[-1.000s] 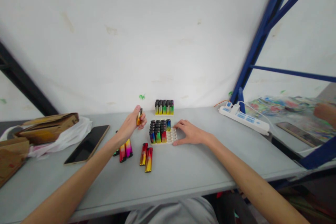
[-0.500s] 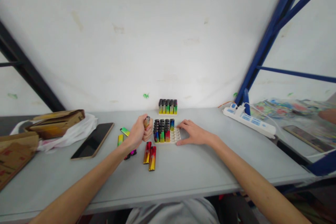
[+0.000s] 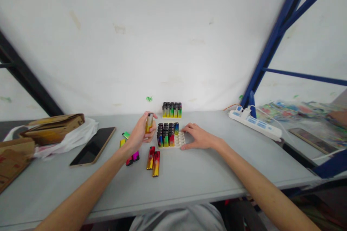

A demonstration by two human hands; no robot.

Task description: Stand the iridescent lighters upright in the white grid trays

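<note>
My left hand (image 3: 141,133) holds a yellow lighter (image 3: 149,122) upright, just left of a white tray (image 3: 181,140) partly filled with standing coloured lighters (image 3: 166,135). My right hand (image 3: 197,136) rests flat on the table with its fingers against the tray's right side. Several loose lighters lie on the grey table (image 3: 189,177): two red-yellow ones (image 3: 153,158) in front of the tray, and others (image 3: 129,151) under my left wrist. A second, full tray of lighters (image 3: 171,110) stands behind, near the wall.
A phone (image 3: 93,146) lies at the left, beside cardboard boxes (image 3: 52,128) and a white plastic bag (image 3: 71,138). A white power strip (image 3: 255,123) sits at the right by a blue metal frame (image 3: 273,36). Another person's hand (image 3: 337,116) shows at the far right edge.
My left hand dropped toward the tray with the lighter, then lifted it again and turned it upright. My right hand stayed on the tray. The camera view shifted slightly.
</note>
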